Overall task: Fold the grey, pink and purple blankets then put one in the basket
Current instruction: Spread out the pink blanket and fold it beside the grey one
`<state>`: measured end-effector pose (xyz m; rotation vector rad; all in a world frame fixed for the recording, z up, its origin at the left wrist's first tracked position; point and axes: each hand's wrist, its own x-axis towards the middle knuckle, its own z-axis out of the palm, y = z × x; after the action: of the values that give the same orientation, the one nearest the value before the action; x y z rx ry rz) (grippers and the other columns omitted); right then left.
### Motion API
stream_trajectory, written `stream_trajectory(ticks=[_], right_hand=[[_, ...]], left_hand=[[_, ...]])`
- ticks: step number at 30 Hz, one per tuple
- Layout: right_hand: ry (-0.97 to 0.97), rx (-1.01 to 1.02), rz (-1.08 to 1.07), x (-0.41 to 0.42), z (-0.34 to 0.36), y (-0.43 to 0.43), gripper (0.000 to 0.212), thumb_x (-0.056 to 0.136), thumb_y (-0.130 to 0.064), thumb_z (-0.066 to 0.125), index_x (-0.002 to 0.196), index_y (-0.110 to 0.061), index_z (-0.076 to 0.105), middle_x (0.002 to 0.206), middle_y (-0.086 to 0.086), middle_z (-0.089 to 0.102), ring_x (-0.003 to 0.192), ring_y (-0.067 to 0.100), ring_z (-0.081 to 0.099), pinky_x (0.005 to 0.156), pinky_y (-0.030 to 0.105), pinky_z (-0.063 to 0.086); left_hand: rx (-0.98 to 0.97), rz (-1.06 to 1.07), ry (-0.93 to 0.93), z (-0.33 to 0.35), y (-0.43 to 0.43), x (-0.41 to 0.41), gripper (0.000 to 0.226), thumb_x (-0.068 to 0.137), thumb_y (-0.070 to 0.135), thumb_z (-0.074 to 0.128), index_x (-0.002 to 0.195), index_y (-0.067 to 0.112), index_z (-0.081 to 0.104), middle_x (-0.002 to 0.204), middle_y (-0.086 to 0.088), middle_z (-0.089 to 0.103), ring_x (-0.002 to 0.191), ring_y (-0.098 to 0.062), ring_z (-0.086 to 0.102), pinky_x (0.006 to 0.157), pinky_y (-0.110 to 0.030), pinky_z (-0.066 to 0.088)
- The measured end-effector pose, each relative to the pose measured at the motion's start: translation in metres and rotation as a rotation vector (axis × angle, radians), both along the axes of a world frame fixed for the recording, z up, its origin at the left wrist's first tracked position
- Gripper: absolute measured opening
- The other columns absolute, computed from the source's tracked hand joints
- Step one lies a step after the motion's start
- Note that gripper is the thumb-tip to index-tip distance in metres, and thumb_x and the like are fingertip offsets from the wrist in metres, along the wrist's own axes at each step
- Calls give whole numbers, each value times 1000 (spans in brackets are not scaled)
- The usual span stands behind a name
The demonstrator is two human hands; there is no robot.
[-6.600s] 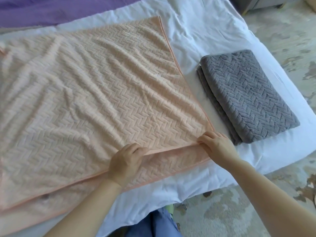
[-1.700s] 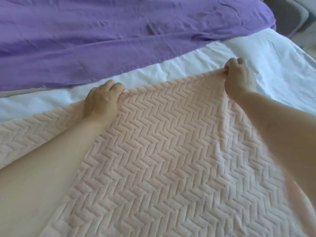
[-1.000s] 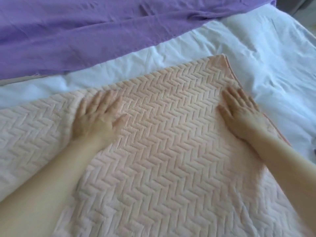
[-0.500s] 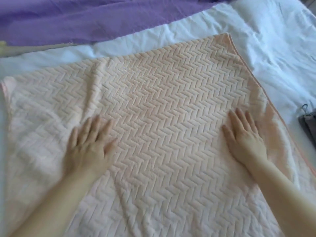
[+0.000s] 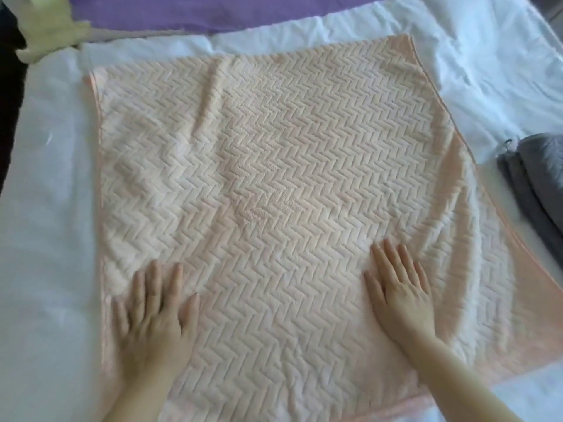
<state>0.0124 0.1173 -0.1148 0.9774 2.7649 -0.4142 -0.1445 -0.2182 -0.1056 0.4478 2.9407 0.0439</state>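
The pink blanket point(image 5: 274, 184), with a herringbone weave, lies folded over into a rough square on the white bed. My left hand point(image 5: 154, 318) presses flat on its near left part, fingers straight and spread. My right hand point(image 5: 399, 287) lies flat on its near right part, fingers straight. The grey blanket point(image 5: 539, 184) sits folded at the right edge of the view, beside the pink one. A strip of the purple blanket point(image 5: 213, 10) shows along the far edge of the bed. No basket is in view.
The white bed sheet point(image 5: 45, 208) surrounds the pink blanket on the left and far right. A pale yellow soft item point(image 5: 48, 22) lies at the far left corner, next to something dark point(image 5: 9, 86) along the left edge.
Both hands let go of the pink blanket's far edge after bringing it over, then slid flat toward me across the top layer. The view dropped, bringing the grey blanket into sight.
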Motion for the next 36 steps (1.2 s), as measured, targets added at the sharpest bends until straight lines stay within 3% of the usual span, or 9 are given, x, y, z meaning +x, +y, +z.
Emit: stream_trajectory(ticks=[6,10,15,22,24,26,29,33,36], right_hand=[[-42,21,-76,60,7,-26,61,92,-59,4,150,-41,9,158,-19,4,146,4,-5,119,30,-4],[-63,36,-59,82,8,-39,61,92,-56,5,150,-40,9,159,-16,7,147,8,0,119,32,-3],[-46,27,-27,93,6,-40,64,90,-58,2,151,-39,7,159,-16,4,148,11,1,119,34,-3],[-67,42,198,116,15,7,56,95,-57,16,149,-42,17,159,-18,9,148,11,4,119,37,-4],[-41,69,143,127,21,41,54,95,-55,21,147,-41,23,159,-16,14,148,12,4,118,38,-7],[-34,50,24,144,25,78,55,94,-54,24,146,-39,26,159,-14,15,148,15,3,118,40,-5],[-38,15,-40,174,28,117,57,93,-54,27,147,-36,28,159,-12,18,147,14,10,120,38,5],[129,-88,6,193,29,141,45,96,-40,47,137,-21,49,149,-2,42,139,20,31,112,37,21],[360,-248,-214,192,34,157,33,91,-18,57,123,-7,59,125,15,57,113,34,53,96,37,40]], left_hand=[[92,208,7,8,-38,70,67,87,51,28,146,20,36,156,-12,26,144,-31,22,109,-60,19],[187,373,-32,16,-44,110,71,87,50,29,144,9,39,152,-20,31,134,-42,36,106,-57,30],[343,544,35,17,-47,146,62,89,24,63,140,-2,40,134,-29,48,117,-47,48,93,-53,40],[797,1090,85,31,-34,169,40,90,28,58,119,0,54,116,-22,59,106,-38,56,89,-44,44],[872,1152,176,48,-19,169,41,91,29,57,117,-2,55,116,-22,59,106,-37,56,89,-41,43],[925,1040,310,68,11,168,37,91,27,58,112,-4,55,112,-24,60,102,-37,56,86,-38,42],[947,706,405,92,83,168,25,91,19,60,87,-6,54,89,-27,58,79,-31,51,73,-32,35],[980,306,331,108,202,183,21,83,0,65,69,-5,50,74,-25,51,69,-33,48,65,-24,25],[951,21,220,107,285,201,5,76,-8,63,75,-8,58,78,-25,56,74,-36,56,67,-31,34]])
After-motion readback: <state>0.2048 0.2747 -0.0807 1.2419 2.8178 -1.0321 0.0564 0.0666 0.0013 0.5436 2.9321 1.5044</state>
